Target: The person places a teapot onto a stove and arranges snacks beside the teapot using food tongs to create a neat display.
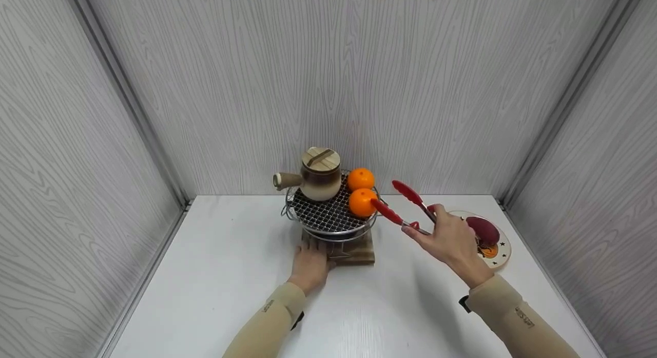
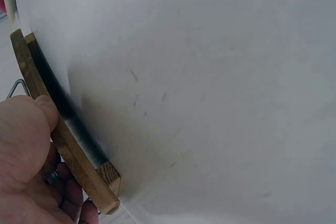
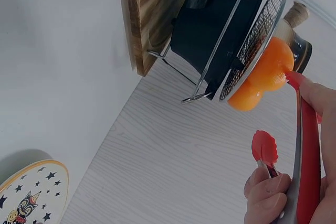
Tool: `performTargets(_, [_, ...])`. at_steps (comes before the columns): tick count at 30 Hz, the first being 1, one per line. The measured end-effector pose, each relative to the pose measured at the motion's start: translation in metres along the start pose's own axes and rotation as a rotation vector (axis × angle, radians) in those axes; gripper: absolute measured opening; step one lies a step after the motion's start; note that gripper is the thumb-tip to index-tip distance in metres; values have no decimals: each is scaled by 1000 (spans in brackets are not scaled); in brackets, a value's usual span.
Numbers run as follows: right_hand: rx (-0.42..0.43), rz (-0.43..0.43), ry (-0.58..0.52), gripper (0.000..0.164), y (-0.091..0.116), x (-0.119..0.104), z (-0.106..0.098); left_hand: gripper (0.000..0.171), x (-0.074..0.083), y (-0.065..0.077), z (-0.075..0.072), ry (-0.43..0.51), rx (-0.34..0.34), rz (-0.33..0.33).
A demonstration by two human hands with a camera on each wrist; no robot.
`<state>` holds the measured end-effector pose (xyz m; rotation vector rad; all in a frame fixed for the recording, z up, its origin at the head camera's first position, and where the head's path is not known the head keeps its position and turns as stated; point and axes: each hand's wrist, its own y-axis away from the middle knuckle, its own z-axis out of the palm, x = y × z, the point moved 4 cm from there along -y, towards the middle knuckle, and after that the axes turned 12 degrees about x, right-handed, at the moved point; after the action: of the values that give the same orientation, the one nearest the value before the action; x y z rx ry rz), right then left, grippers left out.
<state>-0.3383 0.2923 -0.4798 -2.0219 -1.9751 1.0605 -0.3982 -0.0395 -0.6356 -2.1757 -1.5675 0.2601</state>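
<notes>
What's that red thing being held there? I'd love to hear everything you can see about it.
It's a pair of tongs with silver, metal-looking arms and rounded red ends whose edges look scalloped; red also runs along the handle part. The person's right hand holds it, and its two arms are spread apart. From overhead, it points forward and leftward, beside the grill. One end overlaps the nearer orange in view; I can't tell whether they touch.
</notes>
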Motion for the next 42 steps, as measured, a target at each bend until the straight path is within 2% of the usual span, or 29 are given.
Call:
performTargets(12, [22,-4,-13,89,3,8,-1,86,-1,-1,2,-6,13,5])
performTargets(22, [27,9,19,87,6,21,-5,88,-2,0,3,-11,44,15])
performTargets(32, [41,14,23,88,10,37,-7,89,-1,0,5,-32,34,8])
performTargets(42, [-7,65,59,91,11,53,-14,89,0,-1,3,-31,42,15])
